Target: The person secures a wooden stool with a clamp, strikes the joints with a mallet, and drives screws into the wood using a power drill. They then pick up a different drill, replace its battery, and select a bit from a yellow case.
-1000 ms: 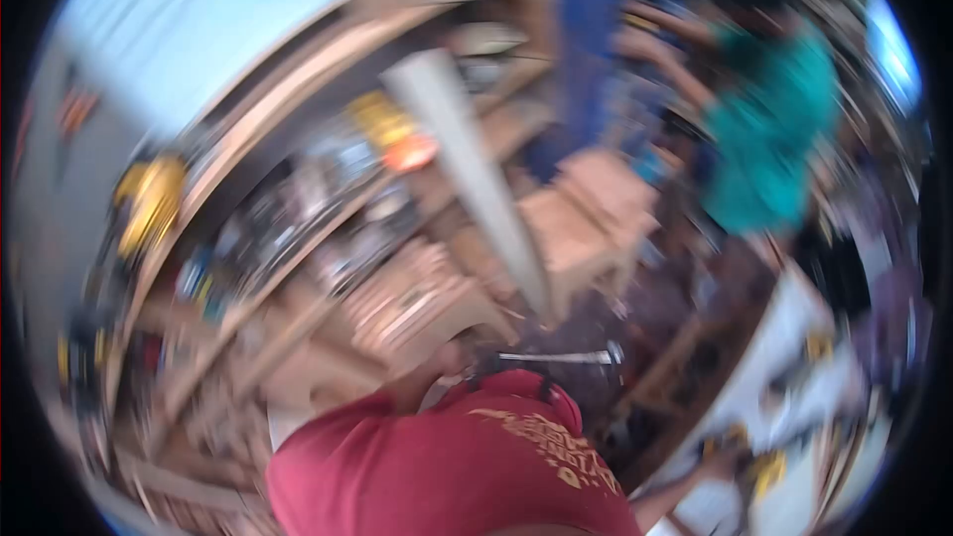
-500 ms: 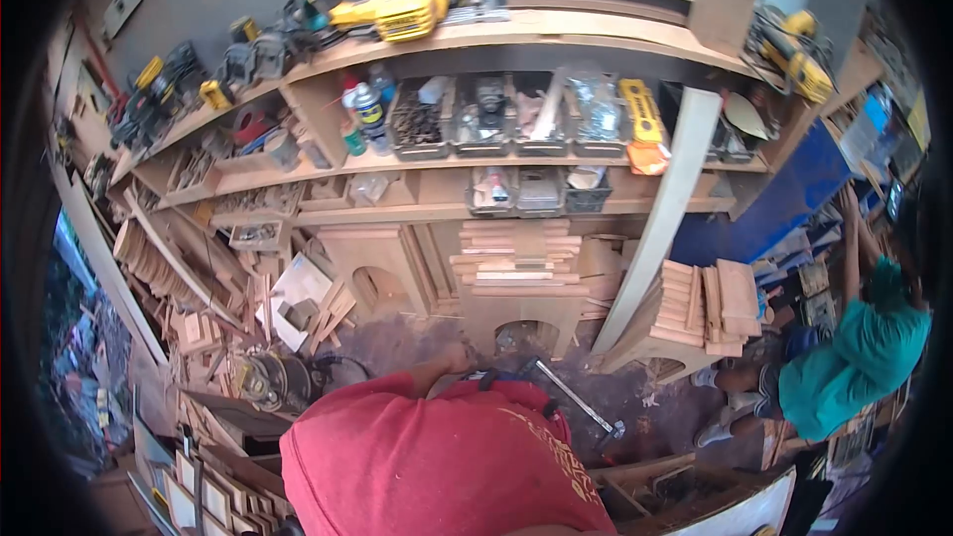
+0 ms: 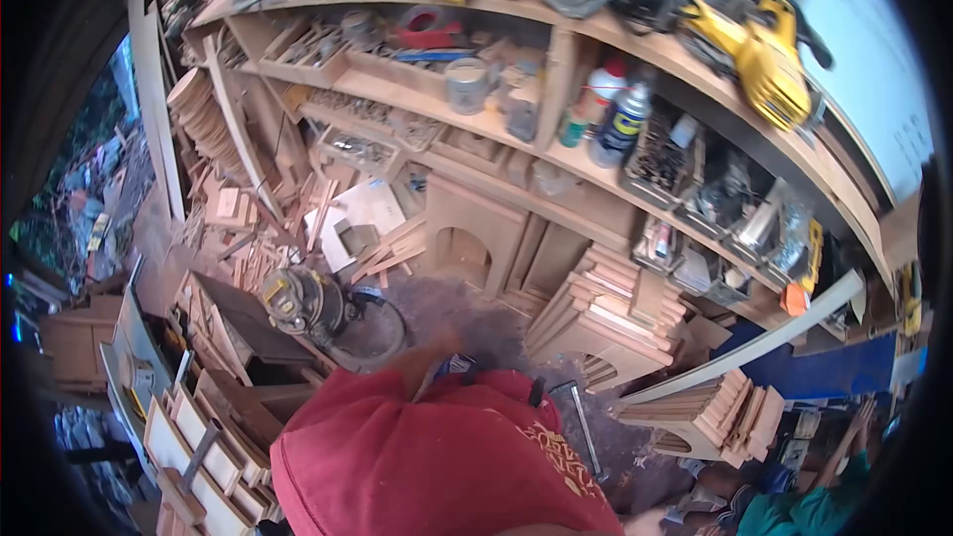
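The red shirt on my body fills the bottom middle. My left hand [image 3: 447, 345] reaches out past it, small and blurred; its fingers and anything in them cannot be made out. Just below the hand is a blue and white patterned thing [image 3: 455, 365]. A black hose [image 3: 397, 323] curves over the floor left of the hand, beside a yellow and black round machine [image 3: 298, 303]. A long metal tool [image 3: 584, 427] lies on the floor to the right. A strip of bare skin shows at the bottom edge, but my right hand cannot be made out.
Stacked wooden pieces [image 3: 615, 308] stand ahead, with a second stack [image 3: 710, 417] to the right. Shelves [image 3: 516, 129] hold cans, bins and a yellow power tool [image 3: 764, 60]. Wooden frames [image 3: 204, 437] lean at the left. Another person in green [image 3: 814, 511] is at the lower right.
The view has turned left and tilted, so the shelves and stacks now sit further right and the left side shows more. The person in green has shifted toward the lower right corner.
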`<state>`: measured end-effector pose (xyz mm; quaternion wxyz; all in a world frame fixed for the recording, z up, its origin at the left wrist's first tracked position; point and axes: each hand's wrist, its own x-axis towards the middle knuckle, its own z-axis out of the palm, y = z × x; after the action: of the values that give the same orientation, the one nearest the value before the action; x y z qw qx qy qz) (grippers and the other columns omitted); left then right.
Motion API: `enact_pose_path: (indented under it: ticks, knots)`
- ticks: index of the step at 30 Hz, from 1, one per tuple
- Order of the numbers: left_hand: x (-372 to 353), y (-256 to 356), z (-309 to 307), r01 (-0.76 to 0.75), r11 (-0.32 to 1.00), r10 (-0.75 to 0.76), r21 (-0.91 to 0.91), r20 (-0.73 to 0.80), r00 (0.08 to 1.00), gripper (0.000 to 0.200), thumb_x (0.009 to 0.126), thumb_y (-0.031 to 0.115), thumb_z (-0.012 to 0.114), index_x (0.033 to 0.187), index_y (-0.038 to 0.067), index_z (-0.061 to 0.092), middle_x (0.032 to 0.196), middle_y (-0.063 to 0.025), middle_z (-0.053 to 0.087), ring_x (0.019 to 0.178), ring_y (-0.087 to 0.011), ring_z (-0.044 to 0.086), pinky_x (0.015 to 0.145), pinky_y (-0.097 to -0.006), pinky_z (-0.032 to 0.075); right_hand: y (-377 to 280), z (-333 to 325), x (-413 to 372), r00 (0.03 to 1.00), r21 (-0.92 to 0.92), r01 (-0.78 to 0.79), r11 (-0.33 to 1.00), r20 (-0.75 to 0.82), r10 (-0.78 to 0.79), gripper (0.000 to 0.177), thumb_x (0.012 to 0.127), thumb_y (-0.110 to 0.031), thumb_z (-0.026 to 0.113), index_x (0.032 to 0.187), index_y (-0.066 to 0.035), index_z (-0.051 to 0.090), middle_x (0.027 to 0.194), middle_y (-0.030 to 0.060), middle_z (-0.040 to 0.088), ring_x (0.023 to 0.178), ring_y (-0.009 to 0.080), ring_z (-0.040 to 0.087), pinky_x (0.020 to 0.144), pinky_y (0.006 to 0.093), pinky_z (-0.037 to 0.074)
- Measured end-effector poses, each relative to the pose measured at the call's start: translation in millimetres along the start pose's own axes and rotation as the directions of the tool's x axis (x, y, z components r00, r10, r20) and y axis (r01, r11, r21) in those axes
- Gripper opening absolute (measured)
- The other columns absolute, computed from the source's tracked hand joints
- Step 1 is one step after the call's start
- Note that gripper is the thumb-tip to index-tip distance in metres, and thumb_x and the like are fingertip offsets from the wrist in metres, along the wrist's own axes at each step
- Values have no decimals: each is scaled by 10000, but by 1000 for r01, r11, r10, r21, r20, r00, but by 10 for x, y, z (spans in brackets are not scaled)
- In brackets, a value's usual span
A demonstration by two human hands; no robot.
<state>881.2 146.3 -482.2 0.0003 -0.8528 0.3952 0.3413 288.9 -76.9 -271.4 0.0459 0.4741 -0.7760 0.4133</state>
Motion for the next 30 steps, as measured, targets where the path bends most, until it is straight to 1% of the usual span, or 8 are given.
enact_pose_path:
  ticks: [4,10,12,13,14,18,26,30]
  knots:
    - [-245,-780,-167,68,998,-69,-12,-85,994,521,795,537,585,938,61,742,1010,-198,702,972,-370,671,869,-456,522,-313,964,-350,846,335,-357,872,511,151,370,884,-170,589,1165,68,626,973,167,702,646,175,610,548,296,476]
    - [-880,-1307,-22,394,829,-483,-397,-154,862,499,821,511,588,967,57,735,1009,-204,702,984,-364,673,841,-450,529,-1464,1403,-1338,358,430,-111,896,859,-367,394,861,-54,605,1232,60,534,948,101,642,816,172,605,707,291,499]
    - [-1058,-1403,226,394,841,-450,-371,-76,890,461,825,474,604,975,57,732,991,-202,706,975,-349,683,813,-446,536,-1438,1521,-1634,219,374,-84,924,911,-349,402,861,-64,598,1238,63,541,952,127,656,827,178,620,731,297,506]
    - [-954,-1615,619,247,968,-243,-42,68,968,411,828,431,616,961,60,731,965,-191,712,956,-334,690,786,-439,545,-1411,1504,-1729,176,299,-89,950,944,-280,400,858,-78,598,1231,61,554,959,157,674,848,185,640,741,300,511]
    - [-863,-1805,1323,309,878,-349,-365,-47,936,397,815,432,626,940,71,734,962,-173,719,926,-333,696,770,-446,551,-1444,1439,-1777,166,257,45,965,951,-261,405,838,-116,619,1208,45,582,978,188,689,878,224,662,766,321,519]
    - [-765,-1545,762,134,972,-118,-193,93,989,376,843,399,584,937,64,728,969,-177,715,915,-340,692,781,-462,543,-1036,1165,-1887,158,30,241,970,985,-70,487,802,-279,593,1202,-3,615,1102,242,665,1086,410,616,939,438,491]
    - [-450,-793,86,4,1000,-1,-24,121,993,357,899,333,502,931,50,716,984,-187,707,894,-355,682,801,-496,527,621,819,-1893,476,-365,-180,913,781,406,344,799,-254,575,999,-19,726,1029,219,704,995,368,678,861,396,550]
    - [-15,-537,-255,-195,954,178,229,94,980,359,927,300,460,928,43,710,992,-192,704,883,-362,677,812,-512,519,776,460,-1733,193,-468,-375,800,805,561,318,805,-181,522,944,36,707,945,219,713,860,342,714,716,412,589]
